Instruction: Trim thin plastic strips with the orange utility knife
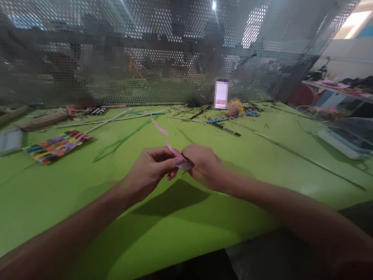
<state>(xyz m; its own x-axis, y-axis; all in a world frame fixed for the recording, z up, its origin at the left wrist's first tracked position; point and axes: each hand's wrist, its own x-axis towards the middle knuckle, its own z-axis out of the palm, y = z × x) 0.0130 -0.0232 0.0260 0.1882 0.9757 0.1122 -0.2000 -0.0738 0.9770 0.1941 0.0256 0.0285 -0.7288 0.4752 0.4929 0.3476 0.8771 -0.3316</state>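
Observation:
A thin pink strip (163, 132) runs from the green table up into my left hand (151, 168), whose thumb and fingers are pinched on its near end. My right hand (206, 165) is closed right beside it, with its fingers curled inward. Between the two hands shows a small pale flat piece (184, 166) with a dark edge above it. My right fingers hide most of what they hold, so its kind cannot be made out. Both hands are raised over the table and cast a shadow on it.
On the green table (177, 244) lie a multicoloured woven piece (58, 146), a white box (9, 141), green strips (124, 140), a black pen (226, 129) and a long thin stick (308, 160). A lit phone (221, 95) leans near the perforated metal screen (166, 68). A pale device (349, 143) sits right.

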